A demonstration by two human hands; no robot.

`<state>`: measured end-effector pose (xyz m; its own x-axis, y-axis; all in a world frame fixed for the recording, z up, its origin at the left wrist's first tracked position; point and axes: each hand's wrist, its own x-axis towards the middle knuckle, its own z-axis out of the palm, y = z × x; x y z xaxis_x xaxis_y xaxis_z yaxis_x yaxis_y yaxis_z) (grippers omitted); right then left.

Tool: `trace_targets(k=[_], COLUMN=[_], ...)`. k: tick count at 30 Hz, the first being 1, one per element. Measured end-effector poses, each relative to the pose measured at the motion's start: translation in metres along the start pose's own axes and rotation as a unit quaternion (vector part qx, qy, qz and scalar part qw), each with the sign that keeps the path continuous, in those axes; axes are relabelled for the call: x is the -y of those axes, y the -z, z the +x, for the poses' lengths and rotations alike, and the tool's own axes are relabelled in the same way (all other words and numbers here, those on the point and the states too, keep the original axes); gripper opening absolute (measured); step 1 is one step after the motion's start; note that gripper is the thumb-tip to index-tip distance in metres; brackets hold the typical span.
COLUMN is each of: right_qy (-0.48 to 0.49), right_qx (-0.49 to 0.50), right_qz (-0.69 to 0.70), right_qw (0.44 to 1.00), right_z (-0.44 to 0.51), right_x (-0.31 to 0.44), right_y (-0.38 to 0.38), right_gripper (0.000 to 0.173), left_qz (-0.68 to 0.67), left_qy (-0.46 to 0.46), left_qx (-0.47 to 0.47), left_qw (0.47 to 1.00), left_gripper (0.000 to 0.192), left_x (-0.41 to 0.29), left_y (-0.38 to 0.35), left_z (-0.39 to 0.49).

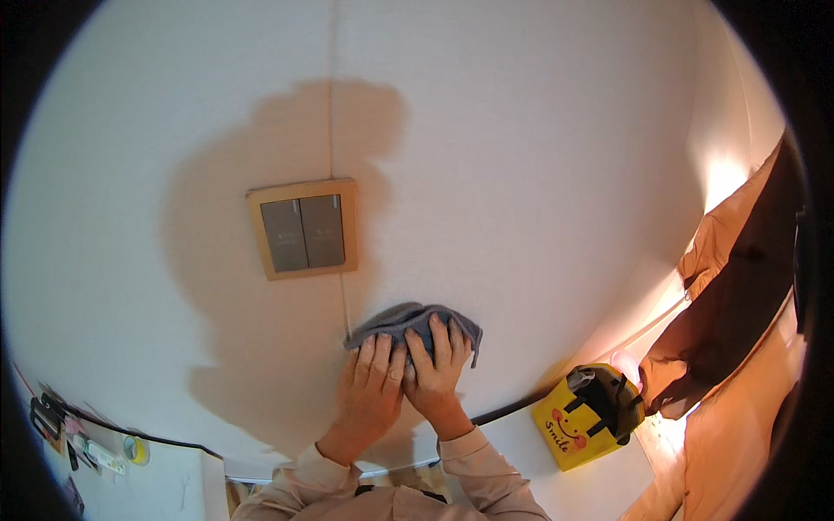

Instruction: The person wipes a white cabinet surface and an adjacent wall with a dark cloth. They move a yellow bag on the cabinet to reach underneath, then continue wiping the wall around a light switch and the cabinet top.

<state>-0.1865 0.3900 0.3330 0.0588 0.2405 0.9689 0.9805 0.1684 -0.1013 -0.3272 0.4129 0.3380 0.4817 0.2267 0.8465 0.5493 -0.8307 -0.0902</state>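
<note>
A folded grey cloth (417, 311) lies against the white wall (521, 195), low and a little right of the middle. My left hand (376, 381) presses on its left part, fingers pointing up the wall. My right hand (438, 365) is beside it, its spread fingers flat on the cloth's right part. The thumbs meet or nearly meet. Above and to the left of the cloth is a wall switch (303, 234) with two grey rockers in a gold-coloured frame. A thin vertical seam (331, 117) runs above and below the switch.
A yellow bag (567, 426) with a smiling face stands on a white surface (515, 449) at right. Dark and brown clothing (736, 280) hangs beyond it, near a bright light. At lower left, a tape roll (136, 450) and small items lie on a white tabletop (156, 488).
</note>
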Motion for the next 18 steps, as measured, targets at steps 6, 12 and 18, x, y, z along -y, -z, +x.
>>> trace_targets(k=[6,12,18], right_qy=[-0.032,-0.033,-0.054], right_qx=[-0.012,-0.061,-0.045], right_qz=[-0.013,0.007,0.004], right_qw=[0.999,0.998,0.998], right_z=[-0.052,0.012,-0.059], right_x=[-0.011,-0.016,-0.022], right_y=[-0.013,-0.001,-0.015], right_gripper=[0.037,0.038,0.039], left_qz=[-0.007,-0.016,-0.055], left_qy=[-0.028,-0.048,-0.058], left_qx=[0.053,0.003,0.07], left_qw=[0.998,0.999,0.994], left_gripper=[0.048,0.047,0.041], left_x=[-0.007,-0.009,-0.012], left_y=[-0.008,-0.001,-0.019], left_z=[-0.016,0.031,-0.007])
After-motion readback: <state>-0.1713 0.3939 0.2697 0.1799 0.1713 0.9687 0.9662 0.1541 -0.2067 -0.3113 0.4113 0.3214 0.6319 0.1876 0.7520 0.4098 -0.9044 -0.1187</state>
